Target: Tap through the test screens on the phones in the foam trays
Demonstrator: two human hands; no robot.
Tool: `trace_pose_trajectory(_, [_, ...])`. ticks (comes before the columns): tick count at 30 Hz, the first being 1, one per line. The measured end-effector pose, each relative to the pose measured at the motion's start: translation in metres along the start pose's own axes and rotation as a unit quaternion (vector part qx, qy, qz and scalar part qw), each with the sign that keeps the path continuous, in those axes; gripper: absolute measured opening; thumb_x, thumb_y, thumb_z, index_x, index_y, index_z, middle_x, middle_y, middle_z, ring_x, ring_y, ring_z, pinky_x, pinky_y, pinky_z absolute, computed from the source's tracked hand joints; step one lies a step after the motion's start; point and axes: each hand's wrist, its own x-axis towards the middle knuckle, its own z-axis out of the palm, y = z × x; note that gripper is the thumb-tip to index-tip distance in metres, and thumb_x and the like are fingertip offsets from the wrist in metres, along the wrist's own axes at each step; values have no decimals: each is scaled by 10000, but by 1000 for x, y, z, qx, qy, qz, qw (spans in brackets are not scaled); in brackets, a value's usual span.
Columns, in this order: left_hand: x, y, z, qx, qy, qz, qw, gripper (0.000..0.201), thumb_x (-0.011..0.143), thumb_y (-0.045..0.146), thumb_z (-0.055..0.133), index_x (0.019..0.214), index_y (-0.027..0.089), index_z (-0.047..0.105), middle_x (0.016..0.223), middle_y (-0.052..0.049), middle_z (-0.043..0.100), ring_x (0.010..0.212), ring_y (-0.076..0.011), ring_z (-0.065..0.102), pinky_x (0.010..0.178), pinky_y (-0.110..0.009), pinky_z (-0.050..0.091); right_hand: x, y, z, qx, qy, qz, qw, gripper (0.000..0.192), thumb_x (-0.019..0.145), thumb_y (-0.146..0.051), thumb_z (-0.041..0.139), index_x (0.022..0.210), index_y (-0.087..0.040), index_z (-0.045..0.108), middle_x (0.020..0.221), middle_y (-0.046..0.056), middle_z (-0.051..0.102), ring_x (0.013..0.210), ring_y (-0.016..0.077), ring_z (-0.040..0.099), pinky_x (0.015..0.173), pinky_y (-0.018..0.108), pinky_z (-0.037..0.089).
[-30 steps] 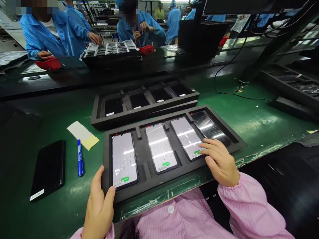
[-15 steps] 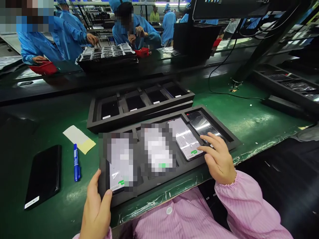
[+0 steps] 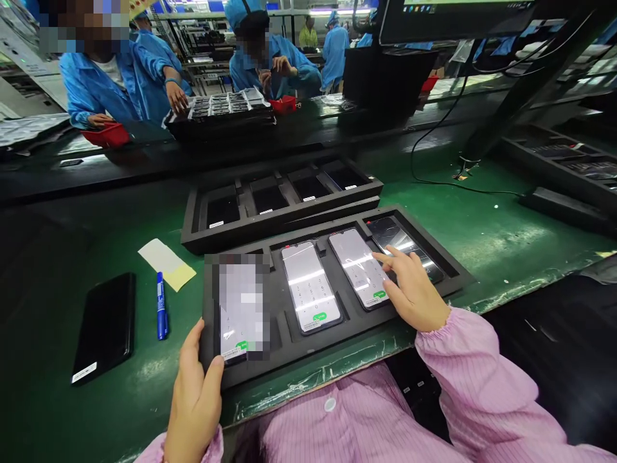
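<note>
A black tray (image 3: 354, 323) lies at the bench's front edge with phones in its slots. My left hand (image 3: 195, 392) grips its near left corner, thumb on top and fingers along the side. Over the third phone from the left (image 3: 351, 260), whose lit screen shows a number keypad, my right hand (image 3: 412, 289) has its fingers spread. The index fingertip is at the screen's right side; whether it touches cannot be made out. The second phone (image 3: 306, 273) also shows a keypad, the leftmost phone (image 3: 234, 289) is lit but partly blurred, and the rightmost phone (image 3: 393, 233) is dark.
Behind stands another black tray (image 3: 284, 215) with dark phones. To the left lie a blue marker (image 3: 162, 308), a paper note (image 3: 166, 263) and a black phone (image 3: 105, 331). A cable (image 3: 463, 186) crosses the right side. Co-workers in blue (image 3: 113, 77) work beyond the bench.
My right hand has shifted up and left, its index finger moving from the lower keypad to higher on the third phone. My left hand keeps its hold. The view has shifted slightly.
</note>
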Motion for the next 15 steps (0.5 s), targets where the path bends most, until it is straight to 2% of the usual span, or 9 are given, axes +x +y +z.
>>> trace_pose_trajectory(3, [0, -2, 0, 2, 1, 8, 1000, 594, 874, 484, 353, 1404, 225, 279, 1504, -83, 268, 1383, -286, 256, 1145, -510, 202, -15, -8, -2, 19, 40, -27, 999, 233, 881, -233, 346, 1042, -193, 510, 1106, 113, 618, 1226, 285, 449, 980, 568, 335])
trace_pose_trajectory(5, [1, -3, 0, 9, 1, 9, 1000, 592, 874, 484, 350, 1404, 231, 279, 1501, -82, 272, 1380, -289, 260, 1141, -517, 207, -23, -17, -2, 3, 27, -53, 998, 223, 887, -215, 364, 988, -205, 563, 1175, 101, 598, 1243, 284, 426, 1000, 564, 311])
trace_pose_trajectory(7, [1, -3, 0, 12, 0, 9, 1000, 589, 875, 487, 347, 1405, 242, 275, 1502, -77, 273, 1378, -288, 264, 1140, -521, 206, -28, -25, -2, -39, -9, -59, 997, 274, 892, -213, 371, 1015, -219, 615, 1269, 98, 549, 1280, 318, 374, 1000, 605, 281])
trace_pose_trajectory(9, [1, -2, -1, 11, 1, 9, 1000, 588, 874, 494, 347, 1404, 249, 277, 1502, -72, 275, 1377, -285, 267, 1141, -523, 201, -29, -27, -2, -68, -16, -43, 997, 312, 896, -227, 370, 1026, -229, 654, 1328, 100, 504, 1301, 354, 333, 982, 646, 276])
trace_pose_trajectory(13, [1, 0, -1, 12, 2, 3, 1000, 591, 873, 504, 347, 1404, 255, 281, 1503, -72, 275, 1376, -285, 270, 1141, -529, 197, -29, -19, -4, -109, 44, 35, 992, 349, 908, -250, 353, 932, -202, 697, 1306, 120, 518, 1274, 397, 357, 920, 713, 302])
trace_pose_trajectory(15, [1, 1, -2, 14, -1, -1, 1000, 590, 874, 506, 343, 1406, 260, 279, 1506, -70, 270, 1378, -285, 265, 1141, -530, 195, -28, -18, -4, -125, 50, 52, 990, 356, 909, -258, 349, 922, -206, 701, 1305, 121, 516, 1266, 412, 360, 884, 740, 310])
